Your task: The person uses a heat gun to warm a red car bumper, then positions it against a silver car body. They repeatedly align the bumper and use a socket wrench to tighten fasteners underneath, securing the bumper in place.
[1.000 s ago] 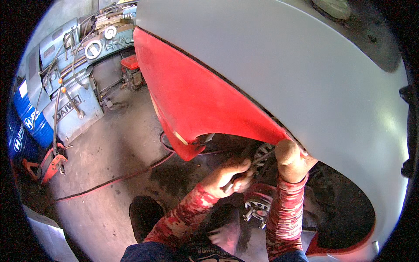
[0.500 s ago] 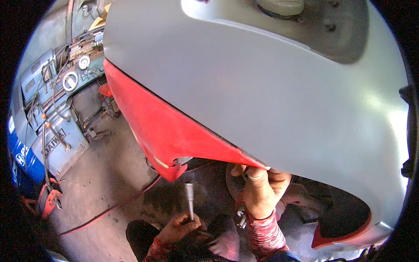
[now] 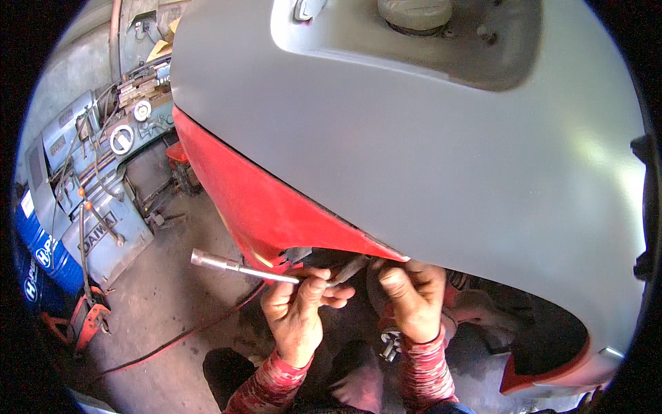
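Observation:
My left hand [image 3: 296,317] holds a long tool [image 3: 245,268], silver at the socket-like end pointing left, below the lower edge of the red panel [image 3: 255,207]. My right hand [image 3: 414,303] is closed at that edge, just below the seam with the grey body panel [image 3: 448,172]; its fingertips curl under the edge, so what they grip is hidden. Right of it is a dark, red-edged wheel-arch opening [image 3: 545,338]. A metal hub-like part [image 3: 390,345] shows beside my right wrist.
A blue-grey lathe [image 3: 96,172] stands at the left, with blue drums [image 3: 41,241] and a red tool with long handles [image 3: 88,324] near it. A hose [image 3: 172,338] lies on the concrete floor [image 3: 152,283]. My legs are below my hands.
My left hand has risen toward the panel edge, and its tool has swung from upright to nearly level, pointing left. The view has shifted, showing more of the grey panel's recess.

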Available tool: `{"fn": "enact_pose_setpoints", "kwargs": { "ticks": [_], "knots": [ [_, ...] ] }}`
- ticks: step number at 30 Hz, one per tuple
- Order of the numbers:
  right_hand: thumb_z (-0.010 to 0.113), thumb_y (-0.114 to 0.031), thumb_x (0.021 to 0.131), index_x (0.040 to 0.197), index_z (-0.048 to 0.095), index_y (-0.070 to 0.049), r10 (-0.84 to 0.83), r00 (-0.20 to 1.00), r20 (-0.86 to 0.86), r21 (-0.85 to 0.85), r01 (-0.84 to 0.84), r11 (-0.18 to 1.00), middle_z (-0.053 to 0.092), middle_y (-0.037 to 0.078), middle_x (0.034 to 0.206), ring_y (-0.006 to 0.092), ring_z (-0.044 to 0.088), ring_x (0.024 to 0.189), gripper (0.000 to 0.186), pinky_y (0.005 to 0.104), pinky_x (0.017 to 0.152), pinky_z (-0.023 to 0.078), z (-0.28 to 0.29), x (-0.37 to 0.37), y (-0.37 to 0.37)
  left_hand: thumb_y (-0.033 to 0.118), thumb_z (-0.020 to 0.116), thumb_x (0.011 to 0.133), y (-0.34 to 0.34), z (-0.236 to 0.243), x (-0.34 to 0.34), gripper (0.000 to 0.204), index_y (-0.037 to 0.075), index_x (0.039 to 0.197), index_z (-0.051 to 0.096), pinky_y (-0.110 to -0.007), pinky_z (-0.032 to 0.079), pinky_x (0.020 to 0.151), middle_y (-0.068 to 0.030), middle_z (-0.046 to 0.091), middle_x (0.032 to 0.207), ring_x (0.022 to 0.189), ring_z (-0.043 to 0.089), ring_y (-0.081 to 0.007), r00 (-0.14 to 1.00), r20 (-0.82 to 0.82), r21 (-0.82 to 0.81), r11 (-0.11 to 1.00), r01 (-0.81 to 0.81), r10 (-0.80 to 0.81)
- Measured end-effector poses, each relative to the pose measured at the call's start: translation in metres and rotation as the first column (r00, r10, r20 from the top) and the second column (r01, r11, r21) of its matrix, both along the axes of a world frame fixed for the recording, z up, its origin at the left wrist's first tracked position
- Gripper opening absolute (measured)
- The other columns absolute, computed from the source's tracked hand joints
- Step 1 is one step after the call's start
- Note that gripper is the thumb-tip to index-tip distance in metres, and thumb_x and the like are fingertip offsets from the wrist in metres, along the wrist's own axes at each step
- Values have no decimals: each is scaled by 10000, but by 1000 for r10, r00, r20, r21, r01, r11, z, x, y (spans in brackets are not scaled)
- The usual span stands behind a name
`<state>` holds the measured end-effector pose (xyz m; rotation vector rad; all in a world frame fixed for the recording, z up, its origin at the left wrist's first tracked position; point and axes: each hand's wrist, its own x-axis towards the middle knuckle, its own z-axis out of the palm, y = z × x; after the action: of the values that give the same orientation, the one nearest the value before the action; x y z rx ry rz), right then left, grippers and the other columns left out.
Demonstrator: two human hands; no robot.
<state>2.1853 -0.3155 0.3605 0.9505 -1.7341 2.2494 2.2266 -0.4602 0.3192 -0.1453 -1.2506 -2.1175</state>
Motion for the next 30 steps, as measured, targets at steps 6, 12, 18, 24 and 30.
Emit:
{"fn": "enact_pose_setpoints", "kwargs": {
  "ticks": [6,12,18,24,30],
  "knots": [
    [640,-113,951,1104,651,35,55,998,22,-227,-49,973,678,64,1016,136,602,902,212,267,785,485,-9,-3,-23,302,618,965,15,16,-8,251,57,1015,628,-253,469,459,-91,689,942,579,635,-178,994,-47,111,989,99,-95],
    [592,-105,979,1091,660,30,31,1000,7,-315,-27,949,690,67,1008,132,605,898,189,283,799,482,-8,-10,-35,271,584,987,1,20,-4,262,38,1106,589,-270,517,546,-121,674,993,706,676,-193,970,-52,103,964,244,-239],
    [605,-98,957,1066,654,15,201,979,20,-456,-170,873,682,86,999,184,625,901,164,319,818,485,-5,-15,-35,335,594,974,-29,1,3,346,113,1229,522,-280,516,554,-81,685,865,702,683,-211,887,14,200,870,450,-462],
    [620,-65,928,1070,631,-24,318,948,21,-714,-208,668,665,76,989,204,624,874,148,338,798,483,-7,-12,-56,354,563,991,-64,0,6,296,127,1177,604,-195,446,500,1,599,791,585,532,-78,968,-3,275,931,242,-251],
    [657,-62,905,1068,635,-71,421,906,38,-788,-232,571,666,63,1038,210,640,932,164,374,865,509,-9,-12,-65,346,529,1008,-78,17,11,302,98,1176,567,-230,458,517,-15,599,772,644,564,-96,983,-3,78,980,181,-182]
  ]
}}
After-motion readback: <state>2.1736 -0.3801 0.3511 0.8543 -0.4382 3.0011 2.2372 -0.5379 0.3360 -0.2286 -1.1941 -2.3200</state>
